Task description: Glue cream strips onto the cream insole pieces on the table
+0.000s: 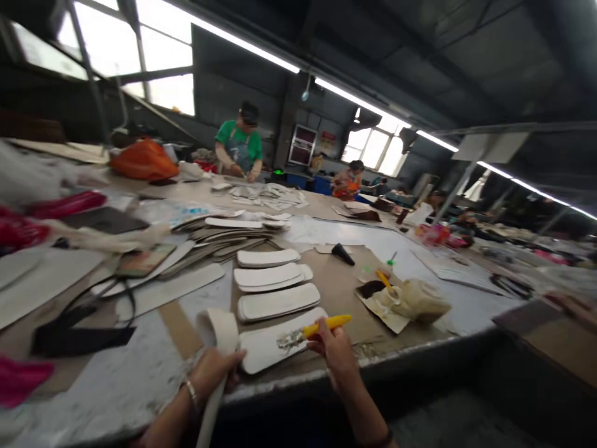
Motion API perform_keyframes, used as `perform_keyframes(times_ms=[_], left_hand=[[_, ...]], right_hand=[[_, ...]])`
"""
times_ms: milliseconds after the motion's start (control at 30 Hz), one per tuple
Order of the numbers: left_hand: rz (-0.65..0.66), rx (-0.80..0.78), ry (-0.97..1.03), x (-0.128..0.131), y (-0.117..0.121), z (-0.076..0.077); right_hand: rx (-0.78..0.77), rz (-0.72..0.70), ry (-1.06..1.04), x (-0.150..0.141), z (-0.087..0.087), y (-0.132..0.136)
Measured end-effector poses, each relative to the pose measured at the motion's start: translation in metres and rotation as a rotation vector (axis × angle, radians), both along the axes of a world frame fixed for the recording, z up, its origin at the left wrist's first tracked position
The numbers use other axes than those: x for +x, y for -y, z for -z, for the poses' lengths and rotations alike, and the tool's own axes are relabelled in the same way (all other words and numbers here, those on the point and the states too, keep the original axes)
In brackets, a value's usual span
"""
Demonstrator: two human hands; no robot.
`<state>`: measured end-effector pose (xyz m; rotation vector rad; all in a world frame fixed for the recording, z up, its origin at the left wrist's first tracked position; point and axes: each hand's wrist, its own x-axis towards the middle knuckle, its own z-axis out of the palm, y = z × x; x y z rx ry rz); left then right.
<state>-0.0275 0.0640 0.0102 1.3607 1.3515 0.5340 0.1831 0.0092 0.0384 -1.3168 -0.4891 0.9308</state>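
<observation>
My right hand (334, 351) is closed around the yellow handle of a brush (329, 325). Its glue-crusted head rests on or just above a white oblong piece (259, 351) with rounded corners, near the table's front edge. My left hand (211, 372), a bracelet at its wrist, is closed on a long, bent off-white strip (222, 328). One end of the strip curls up above the hand, and the rest hangs down over the edge. The left thumb points at the near corner of the oblong piece; whether it touches is unclear.
Beyond lie small stacks of white pieces (278, 303) and a larger layered pile (224, 233). A glue-stained container (422, 302) sits to the right, near a dark cone (342, 253). Black straps (84, 333) lie left. A co-worker in green (240, 146) stands across the table.
</observation>
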Motion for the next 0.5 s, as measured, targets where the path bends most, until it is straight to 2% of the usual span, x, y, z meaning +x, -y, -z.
perform_keyframes(times_ms=[67,167,333,500], left_hand=[[-0.033,-0.08,0.049,-0.008,0.001,0.012],[-0.061,-0.132,0.124,-0.006,-0.006,0.019],[-0.068,-0.19,0.153,-0.002,-0.014,0.022],[-0.102,-0.195,0.138,-0.003,-0.012,0.019]], right_hand=[[0.005,-0.026,0.092,-0.013,0.005,-0.005],[-0.011,-0.045,0.161,-0.026,0.013,-0.01],[-0.041,-0.091,0.213,-0.038,0.022,-0.019],[-0.071,-0.155,0.341,-0.032,0.018,-0.023]])
